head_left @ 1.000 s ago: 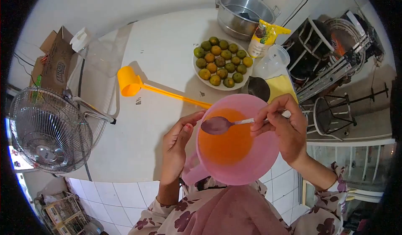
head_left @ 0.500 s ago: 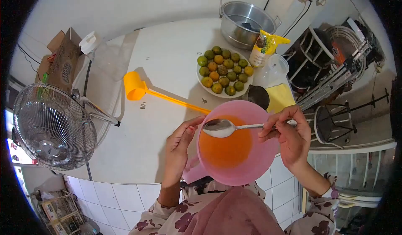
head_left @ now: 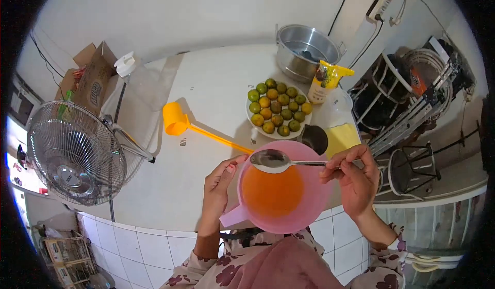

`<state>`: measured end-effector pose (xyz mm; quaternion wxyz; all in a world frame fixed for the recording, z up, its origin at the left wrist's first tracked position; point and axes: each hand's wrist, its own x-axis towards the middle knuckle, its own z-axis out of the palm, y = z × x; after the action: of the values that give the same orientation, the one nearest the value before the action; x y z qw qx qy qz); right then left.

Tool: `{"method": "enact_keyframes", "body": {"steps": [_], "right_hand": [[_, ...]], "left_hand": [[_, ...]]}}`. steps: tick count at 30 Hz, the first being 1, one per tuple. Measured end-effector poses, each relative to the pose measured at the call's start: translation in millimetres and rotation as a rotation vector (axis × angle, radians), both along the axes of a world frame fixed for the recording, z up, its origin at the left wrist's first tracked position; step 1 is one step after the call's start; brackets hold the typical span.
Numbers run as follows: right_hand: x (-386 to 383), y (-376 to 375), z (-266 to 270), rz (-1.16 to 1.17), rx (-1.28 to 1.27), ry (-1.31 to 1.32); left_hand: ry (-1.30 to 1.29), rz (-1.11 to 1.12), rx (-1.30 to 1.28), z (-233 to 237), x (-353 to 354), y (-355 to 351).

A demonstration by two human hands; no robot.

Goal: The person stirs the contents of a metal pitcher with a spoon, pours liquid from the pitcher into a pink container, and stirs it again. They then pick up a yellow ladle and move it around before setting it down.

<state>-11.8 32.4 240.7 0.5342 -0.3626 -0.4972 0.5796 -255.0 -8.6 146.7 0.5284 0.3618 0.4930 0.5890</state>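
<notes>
My right hand (head_left: 355, 178) pinches the handle of a metal spoon (head_left: 270, 161), which lies level across the top of a pink plastic pitcher (head_left: 317, 206). Orange liquid (head_left: 272, 191) fills the lower part of the pitcher. The spoon's bowl is above the liquid, near the left rim. My left hand (head_left: 217, 188) is beside the pitcher's left side, its index finger stretched out and the fingertip right at the rim near the spoon's tip. Its thumb points up, and the other fingers are mostly hidden. Below that hand the pitcher's handle sticks out toward the lower left.
A yellow dipper (head_left: 176, 120) lies on the white table (head_left: 139, 186). Behind the pitcher are a dark round bowl (head_left: 315, 139), a plate of green-orange citrus (head_left: 272, 103), a yellow packet (head_left: 325, 80) and a metal pot (head_left: 294, 64). A fan (head_left: 75, 155) stands left.
The table and its things sit lower and farther right in view. The pitcher and its handle show farther left. My right hand still grips the spoon, whose bowl is angled slightly differently.
</notes>
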Motion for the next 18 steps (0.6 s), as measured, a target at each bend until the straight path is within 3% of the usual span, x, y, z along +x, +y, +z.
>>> {"method": "enact_keyframes", "body": {"steps": [6, 8, 12, 17, 18], "right_hand": [[31.8, 9.8, 17.5, -0.034, 0.117, 0.021], [44.3, 18.6, 32.2, -0.224, 0.189, 0.012], [88.0, 37.9, 30.7, -0.305, 0.330, -0.049], [114.0, 38.0, -22.4, -0.495, 0.575, -0.198], [127.7, 39.7, -55.8, -0.389, 0.698, -0.355]], "left_hand": [[0.061, 0.080, -0.019, -2.5, -8.8, -2.8], [0.156, 0.204, -0.013, 4.3, -13.6, -5.0], [0.174, 0.390, -0.022, -4.4, -29.7, -18.3], [0.154, 0.556, -0.045, -15.0, -37.1, -42.9], [0.147, 0.602, -0.057, -14.0, -34.6, -47.5]]}}
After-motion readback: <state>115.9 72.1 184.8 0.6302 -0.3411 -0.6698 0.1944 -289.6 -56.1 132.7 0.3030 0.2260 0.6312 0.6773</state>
